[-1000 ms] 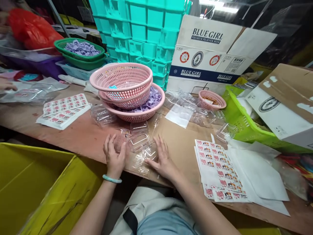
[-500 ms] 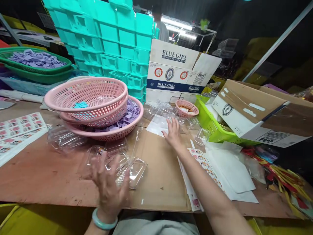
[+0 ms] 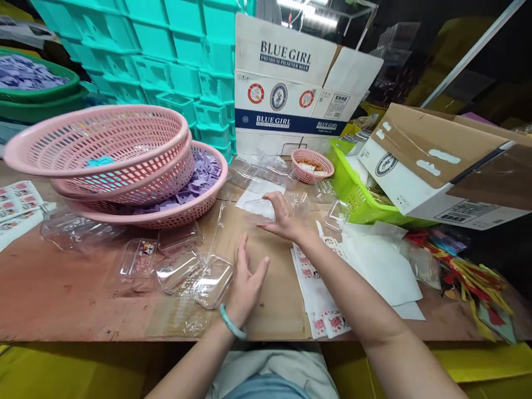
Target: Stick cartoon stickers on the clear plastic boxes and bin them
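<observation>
My right hand (image 3: 284, 218) is curved around the end of a clear plastic box (image 3: 260, 209), over the middle of the table; the box is blurred and hard to see against the white paper behind it. Lower and to the left, my left hand (image 3: 247, 277) has its thumb spread from the fingers and holds nothing; a pale green bangle (image 3: 231, 323) circles its wrist. Beside this hand lie an empty clear box (image 3: 213, 281) and another clear box (image 3: 177, 270). A clear box with a cartoon sticker (image 3: 139, 257) lies farther left.
Stacked pink baskets (image 3: 124, 188), the lowest holding purple pieces, stand at left before teal crates (image 3: 166, 39). A small pink basket (image 3: 312, 173) sits near a green basket (image 3: 353, 191) and a tilted carton (image 3: 419, 172). Sticker sheets (image 3: 310, 288) and white paper (image 3: 374, 266) lie right.
My left hand has moved right, off the clear boxes, toward the middle. My right hand has come slightly nearer and left, now with a clear box in it. The view has shifted.
</observation>
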A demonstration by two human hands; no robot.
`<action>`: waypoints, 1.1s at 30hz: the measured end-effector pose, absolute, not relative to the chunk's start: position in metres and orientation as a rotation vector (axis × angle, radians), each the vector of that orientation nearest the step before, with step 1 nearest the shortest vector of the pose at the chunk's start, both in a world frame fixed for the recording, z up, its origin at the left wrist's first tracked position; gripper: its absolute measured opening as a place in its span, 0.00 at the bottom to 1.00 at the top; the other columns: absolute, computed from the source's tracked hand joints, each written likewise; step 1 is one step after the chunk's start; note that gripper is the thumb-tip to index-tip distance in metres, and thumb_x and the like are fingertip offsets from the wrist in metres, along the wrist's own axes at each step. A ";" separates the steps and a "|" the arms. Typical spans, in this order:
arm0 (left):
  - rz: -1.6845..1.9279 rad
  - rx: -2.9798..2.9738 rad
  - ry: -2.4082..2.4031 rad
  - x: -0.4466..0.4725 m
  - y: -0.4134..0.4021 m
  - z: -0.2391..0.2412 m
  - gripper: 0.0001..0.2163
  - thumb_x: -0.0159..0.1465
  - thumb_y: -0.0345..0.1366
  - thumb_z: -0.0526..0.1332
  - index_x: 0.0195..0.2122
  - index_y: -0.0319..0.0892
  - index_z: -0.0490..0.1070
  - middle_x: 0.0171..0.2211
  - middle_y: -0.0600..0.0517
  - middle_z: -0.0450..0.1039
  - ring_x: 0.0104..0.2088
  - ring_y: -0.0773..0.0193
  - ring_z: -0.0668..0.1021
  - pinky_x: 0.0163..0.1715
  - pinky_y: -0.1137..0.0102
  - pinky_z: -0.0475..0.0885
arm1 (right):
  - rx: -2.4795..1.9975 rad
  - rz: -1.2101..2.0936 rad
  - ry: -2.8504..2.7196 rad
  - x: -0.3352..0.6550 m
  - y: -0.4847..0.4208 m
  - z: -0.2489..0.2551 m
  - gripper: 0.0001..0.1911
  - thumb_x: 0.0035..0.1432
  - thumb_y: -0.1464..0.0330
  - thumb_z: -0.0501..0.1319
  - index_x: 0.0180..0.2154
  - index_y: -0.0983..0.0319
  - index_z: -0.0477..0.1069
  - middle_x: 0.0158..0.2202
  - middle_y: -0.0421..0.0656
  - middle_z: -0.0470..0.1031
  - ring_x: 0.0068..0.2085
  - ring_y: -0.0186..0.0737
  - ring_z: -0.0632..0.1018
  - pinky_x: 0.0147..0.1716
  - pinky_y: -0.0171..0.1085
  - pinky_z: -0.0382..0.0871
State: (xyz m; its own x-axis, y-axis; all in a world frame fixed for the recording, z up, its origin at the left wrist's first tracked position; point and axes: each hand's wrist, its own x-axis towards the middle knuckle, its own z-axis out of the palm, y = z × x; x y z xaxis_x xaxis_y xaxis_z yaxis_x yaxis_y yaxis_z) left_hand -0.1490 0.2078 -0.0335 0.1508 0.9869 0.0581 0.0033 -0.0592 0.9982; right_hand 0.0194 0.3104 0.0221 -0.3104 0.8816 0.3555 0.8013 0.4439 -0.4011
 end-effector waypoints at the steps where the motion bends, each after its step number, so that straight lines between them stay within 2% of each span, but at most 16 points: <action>1: 1.176 1.364 1.120 -0.149 0.210 -0.034 0.35 0.64 0.44 0.60 0.68 0.52 0.41 0.71 0.47 0.36 0.71 0.55 0.43 0.67 0.51 0.47 | -1.312 0.296 -2.078 0.018 0.295 0.018 0.39 0.49 0.57 0.70 0.59 0.59 0.57 0.55 0.51 0.64 0.56 0.49 0.68 0.57 0.46 0.63; 3: 1.233 1.409 1.146 -0.148 0.214 -0.034 0.41 0.62 0.43 0.63 0.68 0.53 0.36 0.71 0.46 0.32 0.71 0.54 0.41 0.67 0.51 0.46 | -1.248 0.530 -1.875 0.016 0.271 0.009 0.40 0.49 0.53 0.69 0.59 0.58 0.58 0.53 0.48 0.67 0.53 0.46 0.71 0.55 0.44 0.66; 5: 1.230 1.351 1.070 -0.147 0.217 -0.033 0.43 0.60 0.42 0.64 0.68 0.53 0.35 0.71 0.44 0.37 0.70 0.54 0.47 0.66 0.54 0.50 | -1.260 0.775 -1.714 0.019 0.254 0.002 0.38 0.50 0.52 0.68 0.59 0.57 0.59 0.52 0.46 0.69 0.51 0.42 0.73 0.53 0.41 0.68; 7: 1.162 1.224 0.977 -0.148 0.220 -0.031 0.39 0.60 0.43 0.65 0.68 0.50 0.43 0.68 0.42 0.49 0.67 0.54 0.58 0.64 0.57 0.57 | -1.244 0.980 -1.632 0.026 0.241 -0.002 0.38 0.50 0.54 0.68 0.60 0.57 0.59 0.54 0.45 0.70 0.53 0.42 0.73 0.53 0.40 0.68; 9: 1.091 1.080 0.940 -0.149 0.221 -0.028 0.34 0.60 0.44 0.64 0.65 0.47 0.51 0.62 0.42 0.60 0.62 0.55 0.67 0.61 0.58 0.63 | -1.219 1.140 -1.616 0.037 0.231 -0.003 0.43 0.48 0.56 0.70 0.62 0.56 0.57 0.55 0.46 0.69 0.54 0.42 0.73 0.53 0.40 0.69; 11: 1.066 0.947 0.956 -0.152 0.219 -0.024 0.30 0.61 0.46 0.63 0.62 0.47 0.55 0.58 0.43 0.65 0.56 0.57 0.72 0.57 0.59 0.68 | -1.233 1.266 -1.632 0.051 0.223 -0.001 0.47 0.46 0.59 0.71 0.64 0.55 0.54 0.51 0.45 0.71 0.49 0.40 0.75 0.49 0.40 0.71; 14: 1.092 0.836 0.965 -0.156 0.210 -0.014 0.26 0.63 0.48 0.58 0.60 0.48 0.57 0.53 0.45 0.67 0.50 0.62 0.76 0.52 0.62 0.72 | -1.306 1.245 -1.613 0.065 0.221 -0.001 0.43 0.51 0.59 0.69 0.64 0.54 0.53 0.49 0.44 0.71 0.42 0.38 0.77 0.45 0.40 0.74; 17: 1.118 0.893 0.917 -0.158 0.192 -0.005 0.23 0.64 0.48 0.57 0.58 0.47 0.59 0.52 0.46 0.68 0.52 0.61 0.75 0.53 0.63 0.71 | -1.333 0.895 -1.564 0.058 0.230 -0.013 0.37 0.58 0.57 0.63 0.64 0.57 0.51 0.55 0.48 0.66 0.50 0.42 0.74 0.52 0.43 0.69; 20: 1.120 1.064 0.934 -0.164 0.172 -0.007 0.24 0.63 0.47 0.60 0.58 0.46 0.60 0.51 0.46 0.69 0.54 0.59 0.74 0.55 0.60 0.70 | -1.356 0.602 -1.688 0.037 0.241 -0.028 0.34 0.61 0.57 0.58 0.63 0.62 0.52 0.60 0.54 0.59 0.62 0.45 0.64 0.63 0.47 0.56; 22: 1.092 1.202 0.980 -0.172 0.163 -0.018 0.27 0.60 0.45 0.64 0.58 0.46 0.60 0.52 0.45 0.69 0.56 0.57 0.73 0.57 0.59 0.69 | -1.389 0.557 -1.832 0.032 0.240 -0.032 0.33 0.63 0.58 0.56 0.64 0.65 0.52 0.64 0.56 0.55 0.66 0.45 0.57 0.66 0.46 0.49; 24: 1.040 1.349 1.029 -0.180 0.161 -0.032 0.29 0.58 0.44 0.66 0.59 0.46 0.60 0.55 0.44 0.67 0.58 0.55 0.70 0.58 0.58 0.67 | -1.427 0.573 -1.907 0.039 0.229 -0.026 0.34 0.64 0.58 0.55 0.66 0.64 0.50 0.67 0.54 0.50 0.69 0.44 0.52 0.66 0.46 0.47; 26: 0.994 1.550 1.103 -0.187 0.163 -0.046 0.29 0.59 0.43 0.65 0.60 0.46 0.60 0.57 0.44 0.66 0.60 0.53 0.69 0.60 0.56 0.64 | -1.488 0.575 -1.878 0.057 0.207 -0.015 0.32 0.64 0.58 0.56 0.66 0.58 0.52 0.68 0.49 0.51 0.69 0.43 0.53 0.66 0.46 0.49; 28: 0.972 1.795 1.180 -0.191 0.165 -0.053 0.29 0.61 0.40 0.63 0.63 0.45 0.57 0.61 0.42 0.63 0.63 0.51 0.65 0.63 0.53 0.59 | -1.583 0.542 -1.782 0.077 0.174 -0.006 0.28 0.63 0.57 0.56 0.63 0.54 0.58 0.65 0.46 0.60 0.66 0.43 0.61 0.64 0.47 0.54; 30: 1.008 2.015 1.194 -0.189 0.162 -0.050 0.30 0.62 0.37 0.61 0.65 0.45 0.53 0.66 0.41 0.54 0.67 0.49 0.57 0.66 0.50 0.52 | -1.687 0.507 -1.735 0.092 0.138 -0.004 0.26 0.62 0.58 0.59 0.60 0.53 0.63 0.60 0.45 0.68 0.62 0.44 0.67 0.63 0.48 0.58; 32: 1.101 2.149 1.111 -0.183 0.153 -0.041 0.31 0.62 0.34 0.61 0.66 0.46 0.52 0.69 0.42 0.46 0.70 0.48 0.49 0.66 0.47 0.47 | -1.737 0.496 -1.836 0.095 0.102 -0.012 0.33 0.56 0.57 0.65 0.61 0.55 0.62 0.62 0.47 0.66 0.64 0.48 0.65 0.64 0.52 0.55; 33: 1.138 2.172 1.046 -0.178 0.146 -0.036 0.30 0.62 0.33 0.61 0.65 0.47 0.54 0.69 0.43 0.47 0.69 0.47 0.49 0.66 0.47 0.48 | -1.737 0.491 -1.909 0.093 0.087 -0.018 0.38 0.53 0.57 0.67 0.63 0.56 0.61 0.64 0.49 0.63 0.65 0.51 0.62 0.65 0.55 0.53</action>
State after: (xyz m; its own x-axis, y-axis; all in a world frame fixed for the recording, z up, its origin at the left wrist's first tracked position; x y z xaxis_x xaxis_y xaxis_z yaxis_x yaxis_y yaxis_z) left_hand -0.1781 0.1462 -0.0358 0.3648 0.7997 0.4769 0.4085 -0.5977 0.6898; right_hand 0.0933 0.0867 -0.0185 -0.0529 0.9906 0.1263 0.8069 0.1169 -0.5790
